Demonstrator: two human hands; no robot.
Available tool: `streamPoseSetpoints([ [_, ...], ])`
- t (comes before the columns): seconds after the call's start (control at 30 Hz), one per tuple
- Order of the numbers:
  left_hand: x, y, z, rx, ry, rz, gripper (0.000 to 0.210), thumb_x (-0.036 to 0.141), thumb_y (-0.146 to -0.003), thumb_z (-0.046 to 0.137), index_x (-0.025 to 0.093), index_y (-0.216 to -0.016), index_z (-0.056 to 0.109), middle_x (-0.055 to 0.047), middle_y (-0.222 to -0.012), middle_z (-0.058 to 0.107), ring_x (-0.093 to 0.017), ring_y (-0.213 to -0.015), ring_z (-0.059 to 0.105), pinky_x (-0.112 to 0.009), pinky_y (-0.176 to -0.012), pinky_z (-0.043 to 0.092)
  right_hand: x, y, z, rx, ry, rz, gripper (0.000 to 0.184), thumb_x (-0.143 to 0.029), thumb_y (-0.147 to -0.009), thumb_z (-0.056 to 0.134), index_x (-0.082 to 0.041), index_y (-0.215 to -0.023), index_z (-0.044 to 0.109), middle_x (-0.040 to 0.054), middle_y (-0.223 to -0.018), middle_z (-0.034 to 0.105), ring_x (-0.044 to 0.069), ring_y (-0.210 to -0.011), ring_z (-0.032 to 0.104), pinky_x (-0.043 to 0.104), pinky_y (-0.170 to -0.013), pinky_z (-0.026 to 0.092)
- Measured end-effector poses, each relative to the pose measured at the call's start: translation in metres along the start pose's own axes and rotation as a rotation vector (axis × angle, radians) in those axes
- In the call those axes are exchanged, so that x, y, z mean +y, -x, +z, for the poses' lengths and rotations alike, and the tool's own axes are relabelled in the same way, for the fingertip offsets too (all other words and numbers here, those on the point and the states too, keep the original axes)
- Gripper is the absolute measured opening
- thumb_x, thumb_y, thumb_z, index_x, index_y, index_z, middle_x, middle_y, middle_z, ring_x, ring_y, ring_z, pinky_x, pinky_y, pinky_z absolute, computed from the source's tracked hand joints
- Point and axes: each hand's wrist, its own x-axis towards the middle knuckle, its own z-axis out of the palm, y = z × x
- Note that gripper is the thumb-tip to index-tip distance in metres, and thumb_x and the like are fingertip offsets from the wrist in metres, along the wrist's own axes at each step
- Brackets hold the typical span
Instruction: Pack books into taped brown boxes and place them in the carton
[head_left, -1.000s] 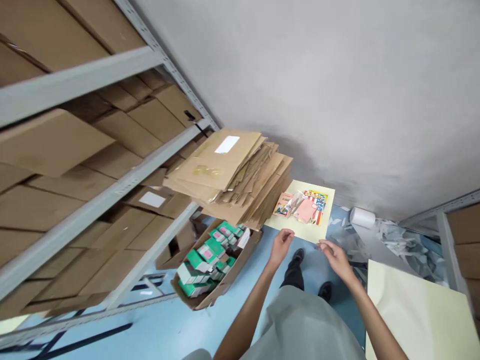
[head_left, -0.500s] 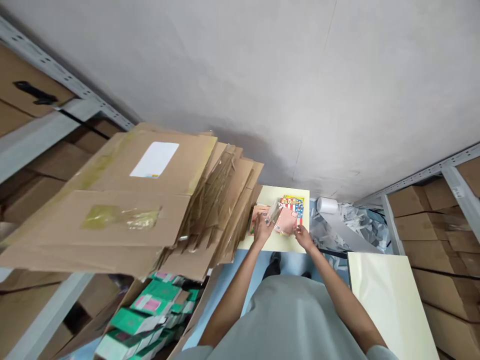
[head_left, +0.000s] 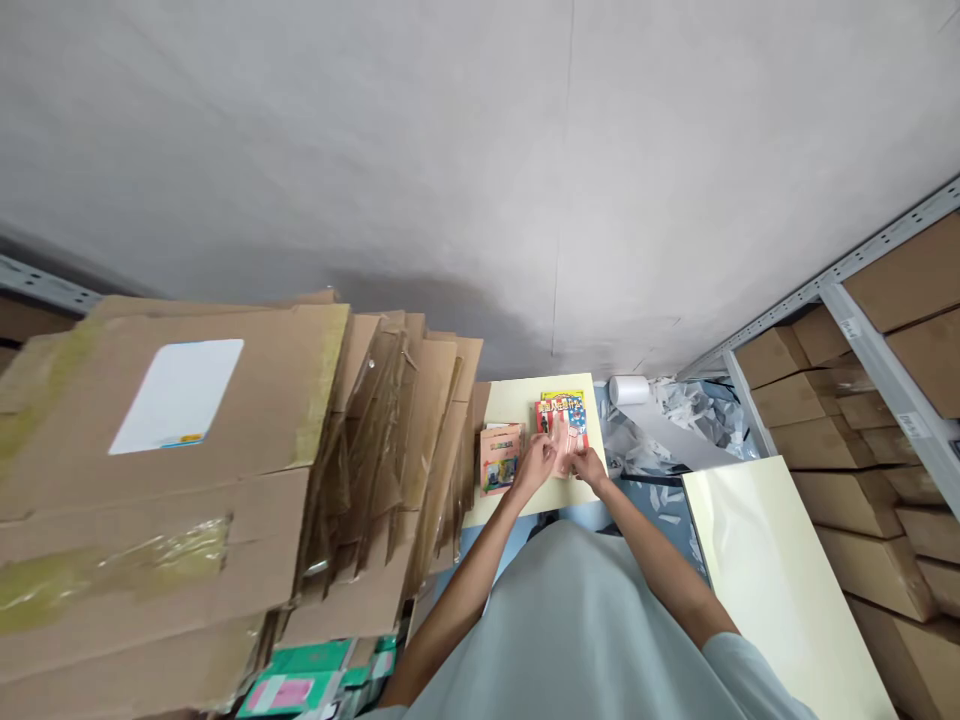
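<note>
Over the far end of a pale yellow table [head_left: 501, 404], both my hands are close together. My left hand [head_left: 537, 462] pinches what looks like a clear plastic bag, small and blurred. Between the hands is a pink flat piece [head_left: 561, 455] that looks like a phone case; my right hand [head_left: 589, 466] grips its near right edge. Under and behind it lies a colourful book [head_left: 551, 406] with red and white stripes and large characters, partly covered. To the left of my left hand lies a pink picture booklet [head_left: 501, 462] on another one.
A tall stack of flattened cardboard boxes [head_left: 187, 490] stands close on my left, with green boxes [head_left: 300, 672] below. At right are a white roll [head_left: 628, 390], crumpled plastic wrap [head_left: 694, 412], a second pale table [head_left: 780, 570] and shelves of cartons [head_left: 862, 490]. A grey wall [head_left: 480, 180] is ahead.
My hands have come closer together, and the left hand has moved off the pink booklet, which now shows. The pink case is turned and looks narrower. My view has swung right.
</note>
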Motion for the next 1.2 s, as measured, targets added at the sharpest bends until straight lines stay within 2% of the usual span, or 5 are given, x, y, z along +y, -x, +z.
streamPoseSetpoints([
  [0.13,0.028,0.019,0.011,-0.133,0.133,0.102,0.01,0.03,-0.096,0.061,0.023,-0.089,0.063,-0.012,-0.122,0.077,-0.025,-0.109,0.074,-0.038,-0.094,0.058,0.004,0.007,-0.009,-0.029,-0.131,0.021,0.028,-0.046,-0.085,0.075,-0.021,-0.086,0.062,0.0009,-0.071,0.071,0.018,-0.068,0.07,0.028,-0.067,0.058],
  [0.27,0.061,0.034,0.021,-0.312,0.304,0.128,0.02,0.043,-0.098,0.061,0.024,-0.089,0.06,-0.005,-0.096,0.076,-0.023,-0.091,0.073,-0.034,-0.084,0.058,0.017,0.026,-0.031,-0.032,-0.297,0.026,0.024,-0.045,-0.087,0.072,-0.022,-0.088,0.067,0.0052,-0.082,0.078,0.021,-0.077,0.076,0.036,-0.082,0.063],
  [0.57,0.132,0.061,0.079,-0.681,0.501,0.133,0.036,0.059,-0.095,0.066,0.024,-0.091,0.058,-0.003,-0.093,0.073,-0.021,-0.092,0.072,-0.032,-0.084,0.059,0.093,0.108,-0.125,0.151,-0.817,0.033,0.032,-0.041,-0.087,0.064,-0.021,-0.11,0.075,0.013,-0.116,0.083,0.025,-0.108,0.079,0.037,-0.101,0.06],
  [0.83,0.186,0.105,0.18,-1.077,0.431,0.07,0.048,0.068,-0.091,0.072,0.023,-0.095,0.058,-0.011,-0.118,0.078,-0.026,-0.109,0.078,-0.042,-0.094,0.066,0.195,0.221,-0.19,0.514,-1.144,0.026,0.031,-0.041,-0.077,0.082,-0.021,-0.099,0.075,0.0081,-0.1,0.082,0.023,-0.095,0.076,0.033,-0.088,0.059],
  [1.2,0.255,0.19,0.333,-1.214,0.15,0.148,0.056,0.073,-0.082,0.078,0.022,-0.093,0.057,-0.017,-0.132,0.078,-0.028,-0.101,0.082,-0.041,-0.086,0.067,0.324,0.332,-0.273,0.837,-1.267,-0.075,0.058,-0.055,-0.063,0.096,-0.025,-0.105,0.07,0.0055,-0.104,0.082,0.026,-0.097,0.077,0.035,-0.084,0.061],
])
